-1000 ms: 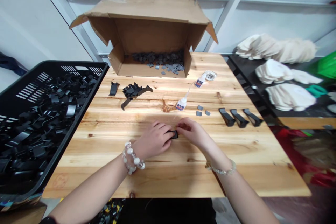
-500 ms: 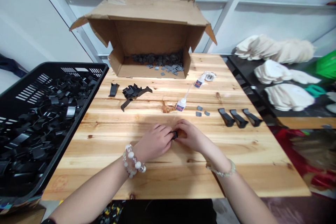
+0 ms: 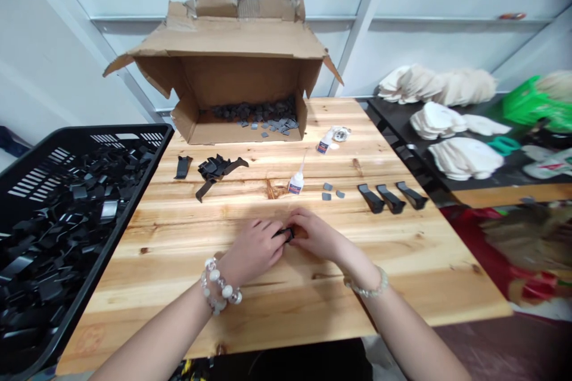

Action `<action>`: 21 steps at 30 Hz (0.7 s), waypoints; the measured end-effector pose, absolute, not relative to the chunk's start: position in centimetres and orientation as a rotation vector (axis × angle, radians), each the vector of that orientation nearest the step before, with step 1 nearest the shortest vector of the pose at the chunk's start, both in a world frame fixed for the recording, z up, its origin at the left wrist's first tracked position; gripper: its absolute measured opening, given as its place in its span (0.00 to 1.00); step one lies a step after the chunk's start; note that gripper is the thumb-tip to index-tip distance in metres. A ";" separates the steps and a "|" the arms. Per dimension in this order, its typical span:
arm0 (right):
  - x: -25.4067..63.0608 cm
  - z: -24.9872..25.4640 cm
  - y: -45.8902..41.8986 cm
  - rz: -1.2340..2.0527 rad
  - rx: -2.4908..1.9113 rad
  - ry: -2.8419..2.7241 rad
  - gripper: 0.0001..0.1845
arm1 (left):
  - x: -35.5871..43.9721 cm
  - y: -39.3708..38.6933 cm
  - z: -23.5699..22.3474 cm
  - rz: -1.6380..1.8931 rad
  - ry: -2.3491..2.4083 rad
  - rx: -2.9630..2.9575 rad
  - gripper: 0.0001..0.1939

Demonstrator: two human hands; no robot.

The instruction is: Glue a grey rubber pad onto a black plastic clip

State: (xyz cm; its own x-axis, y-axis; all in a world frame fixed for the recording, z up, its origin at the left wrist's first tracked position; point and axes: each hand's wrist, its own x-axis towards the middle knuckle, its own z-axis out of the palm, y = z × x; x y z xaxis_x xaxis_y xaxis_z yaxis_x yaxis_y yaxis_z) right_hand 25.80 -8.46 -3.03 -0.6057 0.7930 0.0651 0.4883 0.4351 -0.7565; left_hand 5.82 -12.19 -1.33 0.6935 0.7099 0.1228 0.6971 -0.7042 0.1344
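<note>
My left hand (image 3: 252,252) and my right hand (image 3: 315,236) meet over the middle of the wooden table (image 3: 214,303), pinching a small black plastic piece (image 3: 286,234) between their fingertips. Most of that piece is hidden by my fingers. Beyond my hands lie several small grey squares (image 3: 333,190) and a glue bottle (image 3: 296,183). Three black angled parts (image 3: 391,199) stand in a row to the right. A loose heap of black parts (image 3: 215,171) lies to the left.
A black plastic crate (image 3: 75,232) full of black parts stands at the table's left edge. A cardboard box (image 3: 236,71) holding grey pieces sits at the far end, with a second glue bottle (image 3: 326,141) nearby. White padded shapes (image 3: 465,158) lie on a dark table to the right.
My hands have drawn closer together and now cover more of the black piece. The whole view has shifted, so the table and box sit lower and further left.
</note>
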 end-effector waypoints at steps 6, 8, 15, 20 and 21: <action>25.9 -3.1 -8.3 1.012 -1.071 -2.270 0.12 | 6.0 -12.3 -1.3 0.256 1.193 2.816 0.12; 25.9 -3.1 -8.3 1.019 -1.068 -2.264 0.11 | 6.0 -12.3 -1.4 0.256 1.193 2.797 0.13; 26.0 -3.2 -8.1 1.032 -1.055 -2.233 0.12 | 5.9 -12.1 -1.6 0.443 1.204 2.479 0.12; 26.0 -3.1 -8.2 1.029 -1.058 -2.210 0.15 | 5.8 -11.8 -1.4 0.587 1.189 2.225 0.18; 26.0 -3.2 -8.2 1.018 -1.067 -2.200 0.15 | 5.8 -11.6 -1.5 0.632 1.175 2.135 0.18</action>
State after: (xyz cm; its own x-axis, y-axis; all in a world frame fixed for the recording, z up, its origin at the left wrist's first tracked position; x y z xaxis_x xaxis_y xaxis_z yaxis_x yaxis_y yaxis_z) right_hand 26.01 -8.22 -3.19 -0.5757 0.8114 0.1014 0.4477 0.4165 -0.7912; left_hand 5.78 -11.64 -1.46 0.4912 0.8637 0.1133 0.5702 -0.4171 0.7077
